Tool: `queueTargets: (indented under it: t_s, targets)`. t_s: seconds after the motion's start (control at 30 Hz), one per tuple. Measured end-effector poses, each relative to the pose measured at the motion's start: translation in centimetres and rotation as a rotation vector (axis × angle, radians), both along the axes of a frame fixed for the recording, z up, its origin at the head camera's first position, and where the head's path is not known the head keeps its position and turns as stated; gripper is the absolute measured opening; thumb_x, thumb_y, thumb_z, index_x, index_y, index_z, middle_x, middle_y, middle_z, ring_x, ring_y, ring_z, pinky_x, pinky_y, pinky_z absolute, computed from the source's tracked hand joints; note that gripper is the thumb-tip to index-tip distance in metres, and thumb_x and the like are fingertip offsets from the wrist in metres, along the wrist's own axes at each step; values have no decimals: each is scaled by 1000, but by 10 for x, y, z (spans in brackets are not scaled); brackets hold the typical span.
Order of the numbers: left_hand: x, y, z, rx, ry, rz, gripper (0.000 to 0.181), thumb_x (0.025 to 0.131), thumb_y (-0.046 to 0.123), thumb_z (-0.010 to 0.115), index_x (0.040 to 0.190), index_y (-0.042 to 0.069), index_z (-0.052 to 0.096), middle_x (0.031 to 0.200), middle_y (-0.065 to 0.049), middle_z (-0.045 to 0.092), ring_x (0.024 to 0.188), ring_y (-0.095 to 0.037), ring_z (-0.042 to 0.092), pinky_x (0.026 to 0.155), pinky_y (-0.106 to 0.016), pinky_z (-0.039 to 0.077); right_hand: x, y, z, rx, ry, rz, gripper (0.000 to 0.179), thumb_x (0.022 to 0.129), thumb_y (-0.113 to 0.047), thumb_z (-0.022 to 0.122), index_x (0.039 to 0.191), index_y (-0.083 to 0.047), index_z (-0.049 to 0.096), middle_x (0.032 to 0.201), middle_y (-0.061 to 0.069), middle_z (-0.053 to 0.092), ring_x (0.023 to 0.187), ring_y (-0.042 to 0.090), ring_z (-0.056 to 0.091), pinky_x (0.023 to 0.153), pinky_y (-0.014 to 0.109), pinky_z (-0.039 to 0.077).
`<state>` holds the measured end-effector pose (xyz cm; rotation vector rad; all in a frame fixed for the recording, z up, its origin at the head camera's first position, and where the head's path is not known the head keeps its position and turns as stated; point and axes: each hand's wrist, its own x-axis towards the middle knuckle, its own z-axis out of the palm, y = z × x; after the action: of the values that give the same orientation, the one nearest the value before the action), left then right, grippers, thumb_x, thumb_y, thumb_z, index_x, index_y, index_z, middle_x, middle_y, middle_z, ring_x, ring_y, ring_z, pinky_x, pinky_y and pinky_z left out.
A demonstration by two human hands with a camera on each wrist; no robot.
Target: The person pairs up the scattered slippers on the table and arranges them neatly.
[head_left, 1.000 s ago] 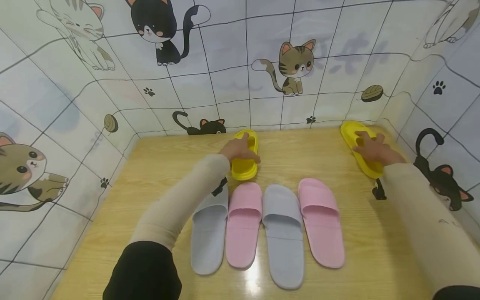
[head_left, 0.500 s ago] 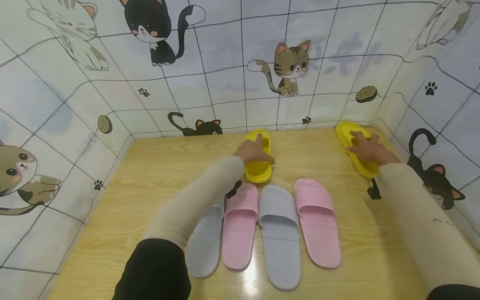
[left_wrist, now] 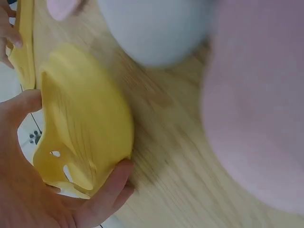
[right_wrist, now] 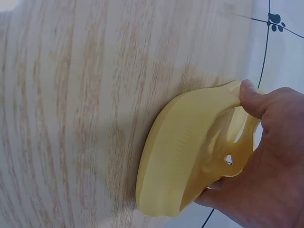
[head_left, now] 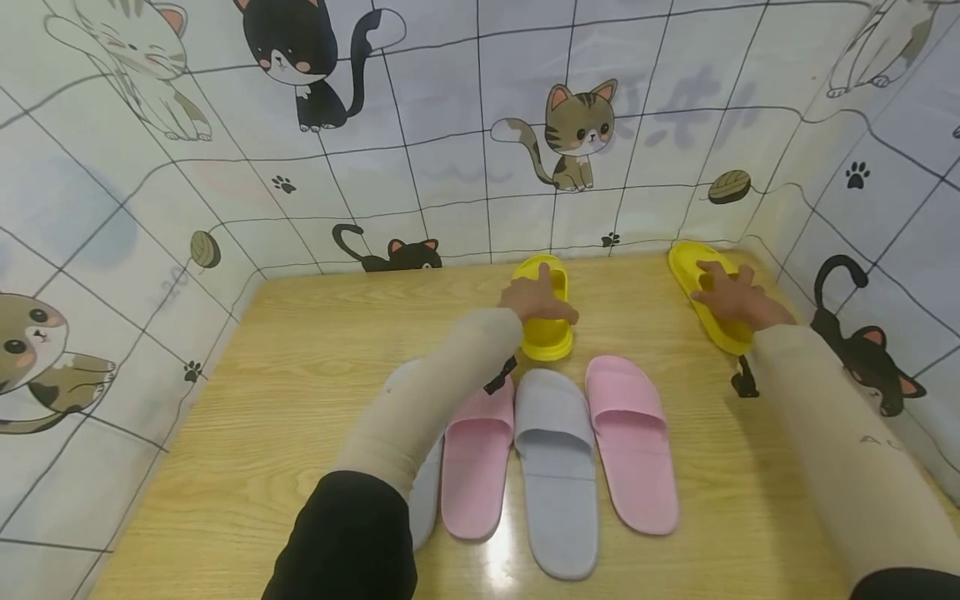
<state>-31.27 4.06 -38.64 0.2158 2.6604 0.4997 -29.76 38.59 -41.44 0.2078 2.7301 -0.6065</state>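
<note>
Near me on the wooden table (head_left: 300, 350), two grey slippers (head_left: 562, 508) and two pink slippers (head_left: 637, 483) lie side by side, the colours alternating. Just beyond this row, my left hand (head_left: 537, 302) grips one yellow slipper (head_left: 547, 345) between thumb and fingers, and my right hand (head_left: 738, 300) grips the other yellow slipper (head_left: 692, 260) in the far right corner. Behind them is the wall (head_left: 450, 108) with cat pictures.

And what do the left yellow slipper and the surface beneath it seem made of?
Yellow slipper: probably moulded foam or rubber, matte; thick, smooth walls with small openings suggest it. Surface: wood or wood-look laminate, glossy; streaky grain, bright reflection.
</note>
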Motion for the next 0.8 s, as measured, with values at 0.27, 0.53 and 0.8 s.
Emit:
queueTargets:
  t_s: [0.27, 0.53, 0.8]
  targets:
    - [6, 34, -1, -36, 8, 15, 109, 85, 67, 63, 167, 27, 4, 156, -11, 50, 136, -25, 53, 112, -35, 46, 1, 0, 2, -5, -12, -11, 79, 109, -42, 42, 165, -14, -7, 155, 46, -21, 132, 76, 13, 107, 86, 20]
    - [9, 64, -11, -65, 77, 0, 102, 83, 68, 68, 161, 17, 25, 151, -12, 52, 127, -24, 58, 102, -32, 52, 4, 1, 5, 0, -8, 25, 80, 109, -47, 39, 165, -13, -6, 153, 48, -16, 128, 76, 19, 102, 87, 26]
    - [13, 79, -16, -164, 53, -25, 123, 79, 73, 72, 168, 21, 6, 167, -11, 33, 149, -23, 40, 120, -29, 38, 3, 2, 3, -7, -21, -3, 82, 108, -51, 40, 166, -16, -7, 155, 45, -18, 129, 75, 17, 104, 87, 24]
